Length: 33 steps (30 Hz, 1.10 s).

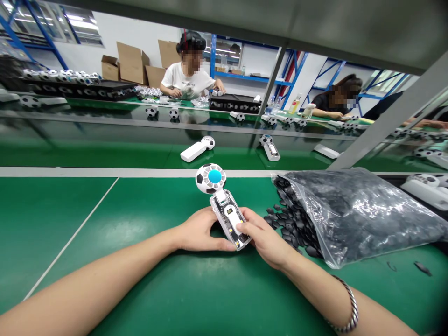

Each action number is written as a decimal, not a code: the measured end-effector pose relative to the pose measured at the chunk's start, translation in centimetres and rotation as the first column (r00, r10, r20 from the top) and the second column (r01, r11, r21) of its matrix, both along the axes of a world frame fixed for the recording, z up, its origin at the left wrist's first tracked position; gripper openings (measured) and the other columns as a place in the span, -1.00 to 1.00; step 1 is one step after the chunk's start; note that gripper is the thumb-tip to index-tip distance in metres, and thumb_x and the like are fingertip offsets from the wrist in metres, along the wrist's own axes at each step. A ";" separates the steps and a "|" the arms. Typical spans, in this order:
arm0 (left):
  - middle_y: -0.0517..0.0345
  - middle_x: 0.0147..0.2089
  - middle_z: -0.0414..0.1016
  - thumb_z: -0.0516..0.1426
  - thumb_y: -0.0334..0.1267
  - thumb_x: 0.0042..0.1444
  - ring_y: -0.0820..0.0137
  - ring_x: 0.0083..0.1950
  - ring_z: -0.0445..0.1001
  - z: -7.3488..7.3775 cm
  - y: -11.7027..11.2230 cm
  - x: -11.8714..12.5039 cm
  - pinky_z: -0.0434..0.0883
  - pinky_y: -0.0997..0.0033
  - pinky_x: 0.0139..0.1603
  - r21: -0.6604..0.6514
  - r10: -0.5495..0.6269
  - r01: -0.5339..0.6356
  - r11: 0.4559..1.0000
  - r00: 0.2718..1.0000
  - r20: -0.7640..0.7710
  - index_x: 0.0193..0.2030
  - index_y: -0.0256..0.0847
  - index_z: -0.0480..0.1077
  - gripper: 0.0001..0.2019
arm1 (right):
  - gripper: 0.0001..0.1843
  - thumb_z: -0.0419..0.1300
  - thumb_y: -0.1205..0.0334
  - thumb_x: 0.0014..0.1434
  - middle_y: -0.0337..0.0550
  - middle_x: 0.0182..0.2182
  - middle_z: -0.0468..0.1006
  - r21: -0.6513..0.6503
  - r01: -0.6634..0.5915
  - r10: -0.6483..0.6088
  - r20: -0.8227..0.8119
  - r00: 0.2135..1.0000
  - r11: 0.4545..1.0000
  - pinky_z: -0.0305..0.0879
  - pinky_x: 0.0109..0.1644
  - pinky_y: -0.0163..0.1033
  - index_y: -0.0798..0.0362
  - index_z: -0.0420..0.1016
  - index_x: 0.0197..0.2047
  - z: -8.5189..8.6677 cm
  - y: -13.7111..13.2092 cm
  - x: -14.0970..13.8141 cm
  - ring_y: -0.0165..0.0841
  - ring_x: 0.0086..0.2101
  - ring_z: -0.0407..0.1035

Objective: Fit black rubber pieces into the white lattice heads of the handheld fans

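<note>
1. The left hand [198, 232] cups the lower edge of the handheld fan [227, 218], its fingers curled under the clear body. It is grasping, not clenched.
2. The right hand [262, 239] grips the other side, with its thumb [243, 227] pressed on the white part inside the open body.
3. The fan is held just above the green surface [66, 242], tilted, with its football-patterned head [210, 178] and blue hub pointing away. The two hands steady the body from both sides, leaving the circuit board [229, 217] in view.
4. Just right of the right hand, black pieces [285, 224] spill from a clear plastic bag [360, 214], close to the fan.
5. A bracelet [345, 303] circles the right wrist.
6. More white fans [198, 149] lie beyond a raised strip [105, 172], and a co-worker [189, 74] sits at the far bench.
7. A grey shelf [245, 18] runs overhead.
</note>
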State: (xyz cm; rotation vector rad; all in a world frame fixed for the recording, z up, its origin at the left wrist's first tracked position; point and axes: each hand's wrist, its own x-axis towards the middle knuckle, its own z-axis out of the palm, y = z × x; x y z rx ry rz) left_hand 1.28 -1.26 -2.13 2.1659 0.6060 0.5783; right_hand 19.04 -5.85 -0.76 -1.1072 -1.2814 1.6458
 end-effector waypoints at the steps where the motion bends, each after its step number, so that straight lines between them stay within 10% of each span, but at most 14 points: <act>1: 0.10 -0.01 0.38 0.19 -0.01 -0.07 0.25 -0.02 0.35 0.0 0.0 0.0 0.30 0.27 0.02 0.004 0.000 0.000 1.000 1.000 -0.001 -0.07 -0.19 0.32 -0.56 | -0.75 0.12 0.18 0.05 -0.20 -0.30 0.38 0.002 -0.001 0.001 -0.001 1.000 1.000 0.17 -0.28 -0.29 0.06 0.28 -0.17 0.0 0.0 0.0 -0.34 -0.29 0.25; 23: 0.07 -0.03 0.39 0.15 -0.08 0.02 0.27 -0.04 0.36 0.3 0.2 -0.3 0.30 0.25 0.02 -0.158 0.006 0.004 0.987 0.998 0.060 -0.03 -0.24 0.29 -0.59 | -0.75 0.12 0.19 0.03 -0.20 -0.32 0.37 -0.008 0.028 -0.028 -0.029 0.999 1.000 0.19 -0.31 -0.31 0.07 0.29 -0.19 -0.1 0.1 -0.2 -0.37 -0.33 0.24; 33: -0.02 0.02 0.34 0.22 -0.25 -0.03 0.26 0.04 0.34 -0.7 1.1 0.1 0.28 0.22 0.06 -0.565 0.305 -0.063 0.823 0.888 0.345 0.03 -0.27 0.15 -0.50 | -0.67 0.20 0.10 0.08 -0.19 -0.32 0.38 -0.108 -0.009 -0.008 -0.160 0.987 0.994 0.32 -0.33 -0.30 0.08 0.28 -0.14 -0.9 0.5 -0.4 -0.41 -0.35 0.29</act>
